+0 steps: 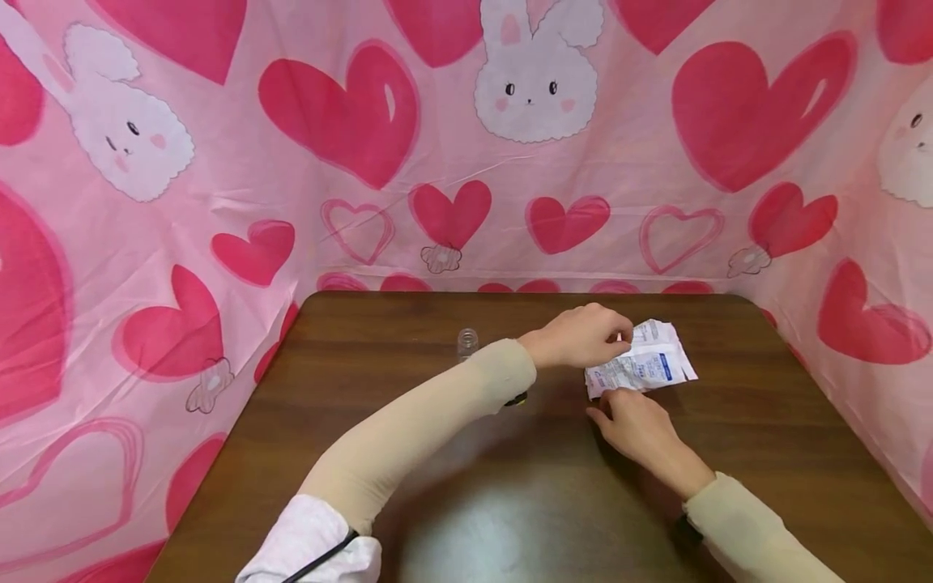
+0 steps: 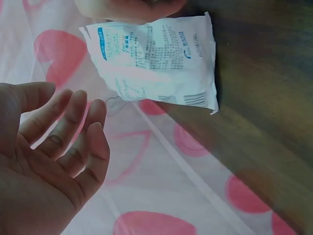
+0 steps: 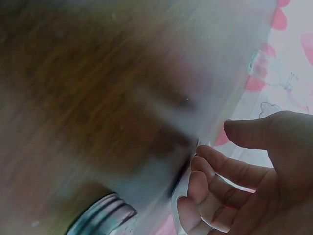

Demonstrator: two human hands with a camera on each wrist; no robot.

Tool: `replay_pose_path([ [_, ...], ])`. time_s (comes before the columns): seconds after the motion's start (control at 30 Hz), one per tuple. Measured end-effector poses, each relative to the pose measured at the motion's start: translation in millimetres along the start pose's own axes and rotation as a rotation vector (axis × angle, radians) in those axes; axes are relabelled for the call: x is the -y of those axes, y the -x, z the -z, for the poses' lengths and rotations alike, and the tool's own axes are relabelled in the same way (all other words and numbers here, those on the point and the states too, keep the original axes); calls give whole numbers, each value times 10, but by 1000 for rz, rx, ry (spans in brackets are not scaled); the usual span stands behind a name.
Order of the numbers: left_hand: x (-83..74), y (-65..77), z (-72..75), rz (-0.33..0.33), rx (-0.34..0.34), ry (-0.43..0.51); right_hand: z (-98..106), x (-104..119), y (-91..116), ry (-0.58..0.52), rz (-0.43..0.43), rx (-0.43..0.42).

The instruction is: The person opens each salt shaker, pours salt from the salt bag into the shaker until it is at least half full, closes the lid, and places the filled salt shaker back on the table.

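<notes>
A white plastic packet (image 1: 641, 360) with blue and dark small print lies on the wooden table, right of the middle. My left hand (image 1: 583, 336) reaches across from the left to the packet's far left side. In the left wrist view its fingers are loosely bent and spread, with nothing between them and the thumb. At the packet's near left edge is my right hand (image 1: 641, 429), overlapping the packet's end in the left wrist view. The right wrist view shows its thumb (image 3: 247, 133) apart from the bent fingers, with nothing pinched between.
A small clear bottle (image 1: 467, 343) with a ridged neck stands beyond my left forearm, partly covered by it. A greyish ridged round object (image 3: 100, 215) shows low in the right wrist view. A pink cloth (image 1: 510, 178) with hearts and rabbits hangs around the table's back and sides.
</notes>
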State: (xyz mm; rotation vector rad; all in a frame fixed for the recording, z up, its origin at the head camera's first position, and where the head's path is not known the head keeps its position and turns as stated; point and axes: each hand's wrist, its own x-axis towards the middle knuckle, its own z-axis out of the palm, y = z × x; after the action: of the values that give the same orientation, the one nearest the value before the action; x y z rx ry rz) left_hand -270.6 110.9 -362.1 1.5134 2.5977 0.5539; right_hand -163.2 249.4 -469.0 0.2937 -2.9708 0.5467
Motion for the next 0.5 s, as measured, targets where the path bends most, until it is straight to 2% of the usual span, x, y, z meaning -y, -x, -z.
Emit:
replay_pose_path([
  [0.2,-155,-175,8,-3,56,-38,-15,-4,-48,-17,-1,-2],
  [0.4,-270,-359,-64,-21,34,-66,-11,-10,-101,25,43,-13],
  [0.5,-311,-450,-82,-20,40,-119,-10,-20,-129,55,50,-22],
])
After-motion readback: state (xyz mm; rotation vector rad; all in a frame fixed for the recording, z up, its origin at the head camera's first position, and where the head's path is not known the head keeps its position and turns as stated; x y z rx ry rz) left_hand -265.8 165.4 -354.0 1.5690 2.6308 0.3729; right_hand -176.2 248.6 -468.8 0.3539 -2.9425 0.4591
